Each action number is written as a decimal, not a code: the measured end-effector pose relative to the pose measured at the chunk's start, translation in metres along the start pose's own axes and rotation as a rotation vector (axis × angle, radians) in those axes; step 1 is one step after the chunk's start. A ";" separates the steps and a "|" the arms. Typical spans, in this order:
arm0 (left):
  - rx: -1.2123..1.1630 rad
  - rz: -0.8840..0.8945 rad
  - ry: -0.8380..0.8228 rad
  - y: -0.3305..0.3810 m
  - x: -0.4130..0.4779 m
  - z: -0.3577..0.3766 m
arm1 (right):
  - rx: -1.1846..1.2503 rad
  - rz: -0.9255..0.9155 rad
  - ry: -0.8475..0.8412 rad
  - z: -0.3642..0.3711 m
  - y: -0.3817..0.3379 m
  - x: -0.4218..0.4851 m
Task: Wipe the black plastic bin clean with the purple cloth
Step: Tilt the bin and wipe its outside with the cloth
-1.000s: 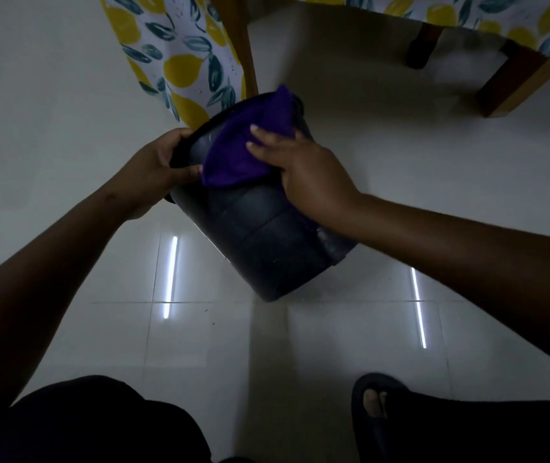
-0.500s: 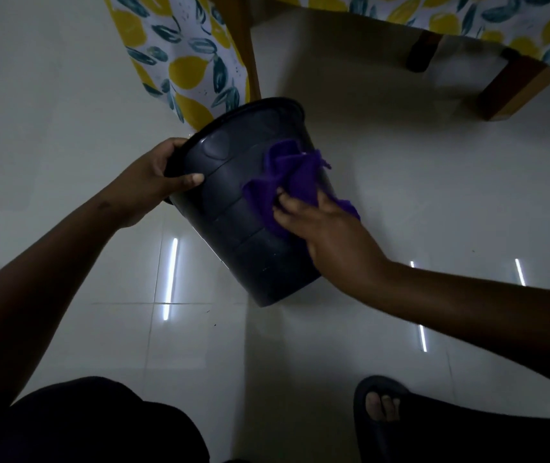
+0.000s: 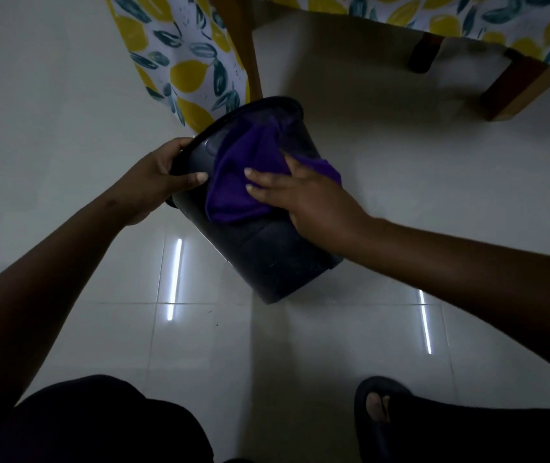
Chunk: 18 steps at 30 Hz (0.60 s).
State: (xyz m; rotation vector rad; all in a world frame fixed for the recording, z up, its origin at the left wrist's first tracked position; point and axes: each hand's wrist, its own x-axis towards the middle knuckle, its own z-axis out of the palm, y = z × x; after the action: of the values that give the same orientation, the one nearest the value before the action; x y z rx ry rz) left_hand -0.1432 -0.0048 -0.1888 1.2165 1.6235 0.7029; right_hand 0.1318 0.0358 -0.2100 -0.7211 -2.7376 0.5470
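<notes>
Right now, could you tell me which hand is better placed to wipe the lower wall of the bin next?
Probably the right hand: it already presses the purple cloth flat against the black bin, just above the unwiped lower wall. The left hand is busy gripping the rim to steady it.

Tilted black bin (image 3: 267, 262) held over the tiled floor (image 3: 66, 128)

The left hand (image 3: 158, 175) grips the bin's rim while the right hand (image 3: 303, 195) presses the purple cloth (image 3: 243, 175) flat against its outer wall; in the dim light, its base seems to touch the floor.
</notes>
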 end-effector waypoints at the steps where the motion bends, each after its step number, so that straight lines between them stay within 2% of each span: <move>1: -0.003 0.002 0.001 -0.001 -0.001 0.000 | -0.023 -0.038 -0.001 0.004 -0.004 -0.012; 5: -0.009 0.007 0.001 0.000 -0.003 -0.002 | -0.162 -0.211 -0.107 0.011 -0.012 -0.043; 8: -0.002 0.022 -0.013 0.003 -0.003 -0.001 | -0.146 -0.197 -0.101 0.008 -0.010 -0.037; 15: -0.016 0.025 -0.014 0.004 -0.005 0.003 | 0.294 0.214 0.123 -0.016 0.034 0.028; 18: 0.017 0.003 -0.006 -0.003 -0.011 -0.002 | 0.385 0.436 0.073 -0.015 0.062 0.018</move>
State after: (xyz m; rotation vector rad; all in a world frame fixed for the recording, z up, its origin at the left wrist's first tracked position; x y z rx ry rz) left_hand -0.1451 -0.0156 -0.1867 1.2326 1.6252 0.6883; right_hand 0.1476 0.0989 -0.2200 -1.2038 -2.3031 1.0757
